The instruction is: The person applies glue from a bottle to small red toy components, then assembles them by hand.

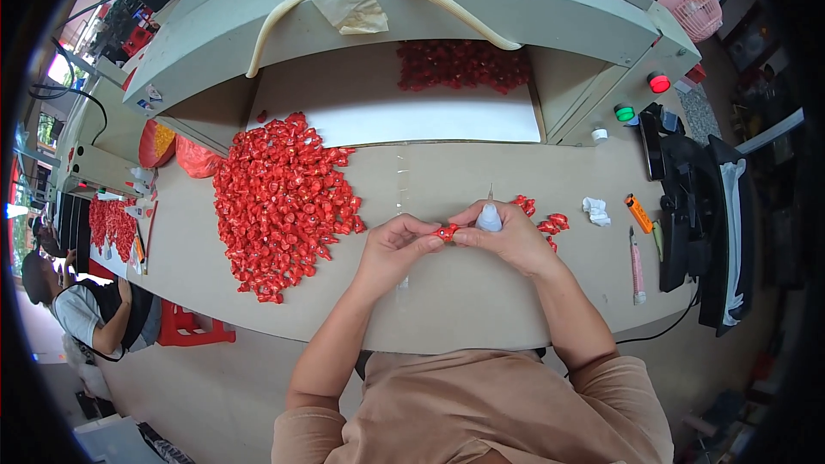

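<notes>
A small glossy red plastic piece (446,232) is pinched between the fingertips of my left hand (397,246) and my right hand (514,239), over the middle of the table. My right hand also keeps a small whitish squeeze bottle (489,218) with a thin needle tip pointing away from me. Left of my hands spreads a large heap of similar red pieces (279,206). Just beyond and beside my right hand lie several more red pieces (554,223). My fingers partly cover the held piece, so its exact kind cannot be made out.
A grey machine housing (481,13) spans the table's far side, with red pieces on its white bed (344,112). To the right lie crumpled tissue (595,211), an orange lighter (638,213), a pink craft knife (637,266) and a black stand (687,215). A co-worker (94,309) sits far left.
</notes>
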`<control>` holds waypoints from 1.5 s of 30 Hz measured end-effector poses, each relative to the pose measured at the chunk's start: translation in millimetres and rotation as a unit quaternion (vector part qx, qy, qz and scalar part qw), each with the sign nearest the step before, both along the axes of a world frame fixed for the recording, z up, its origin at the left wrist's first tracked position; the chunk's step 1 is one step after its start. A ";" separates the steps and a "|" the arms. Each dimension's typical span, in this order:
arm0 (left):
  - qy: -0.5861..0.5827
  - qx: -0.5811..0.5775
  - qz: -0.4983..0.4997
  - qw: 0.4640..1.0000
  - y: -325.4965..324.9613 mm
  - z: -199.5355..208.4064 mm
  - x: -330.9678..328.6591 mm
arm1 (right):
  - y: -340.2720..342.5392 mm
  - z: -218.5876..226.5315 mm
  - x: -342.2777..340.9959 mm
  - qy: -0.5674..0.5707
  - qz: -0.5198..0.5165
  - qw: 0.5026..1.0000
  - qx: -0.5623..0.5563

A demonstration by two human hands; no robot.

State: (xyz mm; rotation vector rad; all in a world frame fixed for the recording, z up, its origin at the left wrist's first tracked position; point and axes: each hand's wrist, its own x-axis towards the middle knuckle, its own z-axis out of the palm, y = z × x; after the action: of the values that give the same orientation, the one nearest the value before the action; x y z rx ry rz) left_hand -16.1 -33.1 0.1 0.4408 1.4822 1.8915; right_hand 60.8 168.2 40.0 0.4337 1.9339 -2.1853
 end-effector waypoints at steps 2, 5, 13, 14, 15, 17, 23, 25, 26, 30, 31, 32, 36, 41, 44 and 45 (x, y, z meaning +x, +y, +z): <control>0.005 0.000 0.011 1.000 0.7 -2.4 2.6 | 0.7 -1.4 -0.1 -0.012 0.000 1.000 0.006; 0.006 -0.004 0.026 1.000 2.0 -2.8 4.7 | 1.9 -6.9 -0.2 -0.002 0.003 1.000 0.000; 0.013 0.013 0.045 0.999 3.6 -7.8 7.6 | -0.2 -8.9 -1.0 -0.001 -0.004 1.000 -0.009; 0.018 0.012 0.045 0.999 3.2 -7.6 8.0 | -0.3 -8.7 -1.1 -0.002 -0.003 1.000 -0.009; 0.017 0.011 0.046 0.999 2.8 -8.1 8.2 | -0.3 -7.9 -1.2 -0.005 -0.001 1.000 -0.006; 0.022 0.015 0.045 0.999 2.4 -9.0 8.1 | -0.7 -7.0 -1.4 -0.010 0.001 1.000 -0.002; 0.022 0.011 0.046 0.999 2.8 -9.4 7.8 | -1.5 -7.2 -1.4 -0.001 -0.003 1.000 0.006; 0.018 0.011 0.049 0.999 2.9 -8.6 8.1 | -1.7 -9.5 -1.9 -0.006 -0.005 1.000 0.030; 0.014 0.011 0.051 0.999 3.0 -8.4 8.1 | -1.7 -9.8 -1.9 -0.006 -0.005 1.000 0.030; 0.026 0.008 0.051 0.998 2.8 -10.1 7.5 | -1.0 -12.3 -2.0 0.001 -0.005 1.000 0.022; 0.019 0.009 0.050 0.999 3.2 -9.4 7.6 | -0.7 -13.1 -2.1 0.004 -0.004 1.000 0.021; 0.012 0.009 0.049 0.999 3.2 -9.1 8.0 | -0.7 -13.6 -1.9 0.004 -0.003 1.000 0.022; 0.025 0.011 0.049 0.998 3.5 -9.3 7.2 | -2.6 -11.5 -1.8 -0.014 -0.015 0.999 -0.026; -0.007 -0.020 0.026 0.999 7.4 -2.1 0.8 | -1.9 -9.0 -2.1 -0.045 -0.040 0.994 -0.090; 0.005 -0.011 0.024 1.000 7.0 -0.9 0.3 | -1.4 -6.3 -2.6 -0.054 -0.051 0.991 -0.113; 0.005 -0.011 0.025 1.000 7.2 -0.7 1.4 | -1.8 -6.4 -2.7 -0.054 -0.052 0.991 -0.110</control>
State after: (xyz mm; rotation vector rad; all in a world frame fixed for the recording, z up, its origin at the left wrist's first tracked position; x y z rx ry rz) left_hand -14.7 -25.9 -0.5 0.4083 1.5320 1.9126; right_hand 58.1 166.4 33.6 0.6132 1.6267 -2.3527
